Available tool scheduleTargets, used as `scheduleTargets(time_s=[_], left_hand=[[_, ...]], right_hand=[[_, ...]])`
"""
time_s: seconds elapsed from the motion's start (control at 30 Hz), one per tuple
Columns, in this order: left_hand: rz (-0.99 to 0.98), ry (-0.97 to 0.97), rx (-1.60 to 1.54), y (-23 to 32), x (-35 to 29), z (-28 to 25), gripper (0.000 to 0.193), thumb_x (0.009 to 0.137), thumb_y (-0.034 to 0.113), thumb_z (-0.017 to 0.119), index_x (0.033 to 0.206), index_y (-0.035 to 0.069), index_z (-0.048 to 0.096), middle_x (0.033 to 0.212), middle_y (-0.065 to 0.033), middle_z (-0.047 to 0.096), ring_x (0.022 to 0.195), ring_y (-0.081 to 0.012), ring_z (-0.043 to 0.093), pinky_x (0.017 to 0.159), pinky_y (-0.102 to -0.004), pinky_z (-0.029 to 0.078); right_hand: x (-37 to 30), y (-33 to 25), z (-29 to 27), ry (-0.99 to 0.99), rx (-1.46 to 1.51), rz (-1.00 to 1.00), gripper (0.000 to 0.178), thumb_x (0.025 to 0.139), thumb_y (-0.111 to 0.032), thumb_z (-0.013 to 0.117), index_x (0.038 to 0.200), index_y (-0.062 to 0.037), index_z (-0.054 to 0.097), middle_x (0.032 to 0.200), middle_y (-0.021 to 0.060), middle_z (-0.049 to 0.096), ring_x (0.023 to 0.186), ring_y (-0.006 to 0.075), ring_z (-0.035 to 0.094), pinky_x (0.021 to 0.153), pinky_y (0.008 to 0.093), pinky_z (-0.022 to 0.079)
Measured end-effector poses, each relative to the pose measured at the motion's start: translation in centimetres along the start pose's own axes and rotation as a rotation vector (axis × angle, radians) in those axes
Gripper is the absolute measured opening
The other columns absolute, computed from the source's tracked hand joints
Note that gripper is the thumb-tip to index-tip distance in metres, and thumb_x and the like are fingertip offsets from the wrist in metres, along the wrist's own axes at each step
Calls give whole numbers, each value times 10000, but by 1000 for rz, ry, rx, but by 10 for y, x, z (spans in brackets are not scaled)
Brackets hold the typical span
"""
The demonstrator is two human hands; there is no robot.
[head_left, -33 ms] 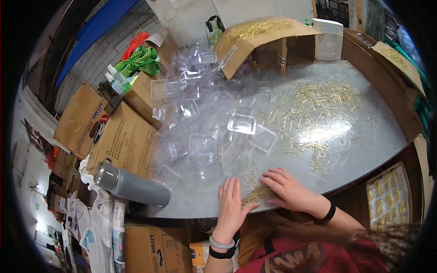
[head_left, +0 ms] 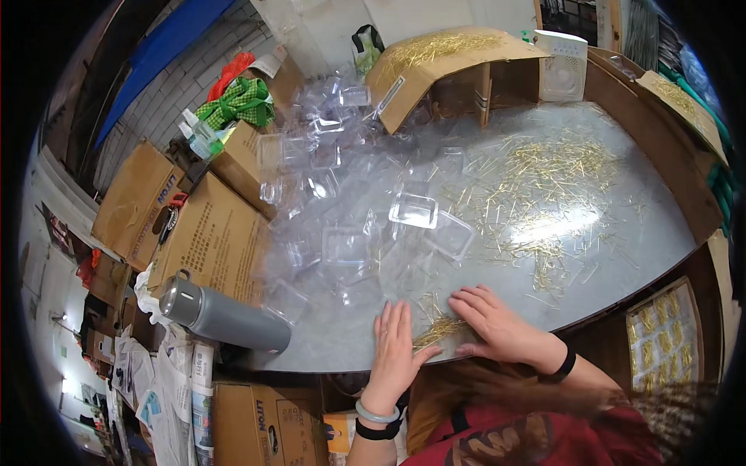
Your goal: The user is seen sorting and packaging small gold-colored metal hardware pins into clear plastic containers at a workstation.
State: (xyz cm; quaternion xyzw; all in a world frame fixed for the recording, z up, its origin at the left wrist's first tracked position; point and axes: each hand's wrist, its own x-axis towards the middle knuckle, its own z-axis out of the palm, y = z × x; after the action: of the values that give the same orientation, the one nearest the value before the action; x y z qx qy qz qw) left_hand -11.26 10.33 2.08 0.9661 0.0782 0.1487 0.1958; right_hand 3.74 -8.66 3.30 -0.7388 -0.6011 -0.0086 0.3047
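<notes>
A small heap of thin gold-coloured metal hooks lies at the table's near edge between my two hands. On its left side my left hand rests on edge, fingers stretched out forward and the thumb reaching toward the hooks. My right hand lies nearly flat at the heap's right side, its fingers pointing left and touching or almost touching it. Neither hand grips anything. Farther right spreads a large scatter of the same hooks. Many clear plastic clamshell packs cover the table's left half.
A grey metal flask lies tilted at the left, by a cardboard box. Toward the back, a bent cardboard piece holds more hooks, with a white speaker-like box beside it. Cardboard walls border the table's right side.
My right hand has shifted very slightly to the right, and its thumb, blurred before, now shows clearly. My left hand stays nearly in place.
</notes>
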Motion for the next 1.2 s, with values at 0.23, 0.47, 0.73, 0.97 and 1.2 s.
scheduleTargets(time_s=[0.23, 0.47, 0.73, 0.97, 1.2], left_hand=[[106, -136, -80, 16, 22, 2, 927, 785, 442, 786, 1493, 14, 367, 1498, -171, 441, 1458, -371, 309, 1191, -572, 180], [75, 5, -106, 6, 21, 23, 749, 788, 357, 803, 1413, 64, 514, 1360, -142, 596, 1364, -333, 468, 1189, -553, 214], [44, 69, -115, 7, 25, 21, 615, 754, 279, 837, 1287, 50, 633, 1270, -133, 667, 1316, -328, 531, 1171, -533, 267], [56, 70, -105, 6, 23, 21, 597, 755, 280, 839, 1282, 79, 643, 1279, -85, 672, 1321, -315, 532, 1175, -533, 261], [48, 62, -126, 7, 24, 20, 593, 743, 249, 845, 1278, 82, 649, 1276, -79, 675, 1320, -306, 535, 1177, -524, 263]], right_hand=[[4, 6, 18, -40, 12, -27, 491, 927, -166, 592, 1366, 18, 473, 1408, 210, 499, 1336, 382, 453, 1150, 464, 341], [-4, 11, 23, 165, 219, 59, 428, 885, -89, 663, 1292, -21, 551, 1319, 220, 539, 1192, 405, 544, 1000, 436, 471], [-5, 21, 24, 321, 478, 122, 306, 961, -90, 601, 1258, -16, 577, 1271, 182, 581, 1128, 369, 594, 944, 406, 493], [-6, 18, 19, 322, 542, 110, 288, 929, -85, 616, 1205, -6, 590, 1187, 184, 596, 1076, 385, 584, 917, 436, 485], [-6, 20, 20, 308, 474, 105, 320, 933, -74, 625, 1245, -13, 586, 1209, 171, 600, 1084, 359, 601, 909, 413, 503]])
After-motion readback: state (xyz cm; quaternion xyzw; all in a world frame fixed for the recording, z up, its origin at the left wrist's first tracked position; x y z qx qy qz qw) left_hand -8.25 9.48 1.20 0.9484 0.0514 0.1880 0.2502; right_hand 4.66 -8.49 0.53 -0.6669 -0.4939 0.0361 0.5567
